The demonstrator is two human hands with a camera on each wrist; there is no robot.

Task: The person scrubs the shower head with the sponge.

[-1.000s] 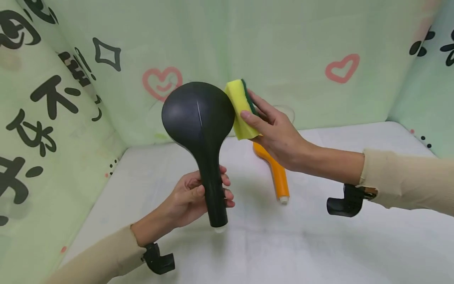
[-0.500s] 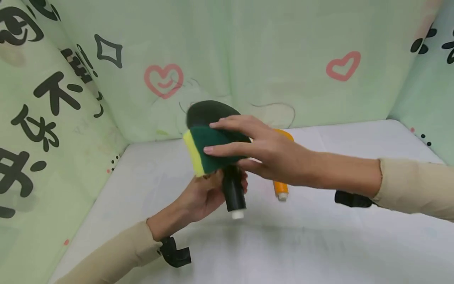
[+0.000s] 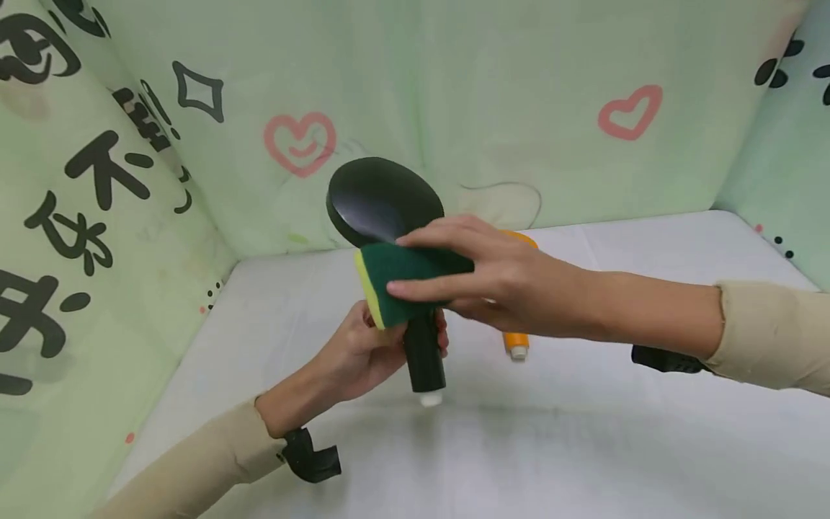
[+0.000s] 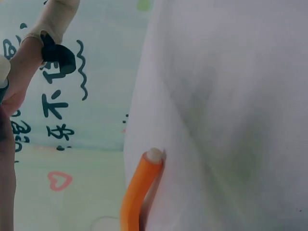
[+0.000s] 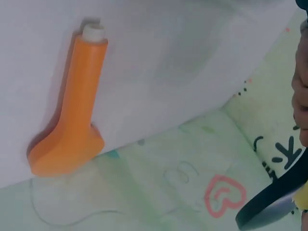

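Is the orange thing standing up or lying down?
Lying down. The orange plastic shower head rests flat on the white table, its whole length touching it.

Readable signs around me: black Chinese characters, "不" (image 3: pixel 104 171) among them, printed on the green cloth backdrop (image 3: pixel 519 86); pink hearts (image 3: pixel 300 141) and a black diamond outline (image 3: pixel 197 91).

The light is bright and soft all over. Shadows on the white table (image 3: pixel 583 447) are pale and fuzzy. The wrist pictures look a bit blurry. The head picture bends at its edges.
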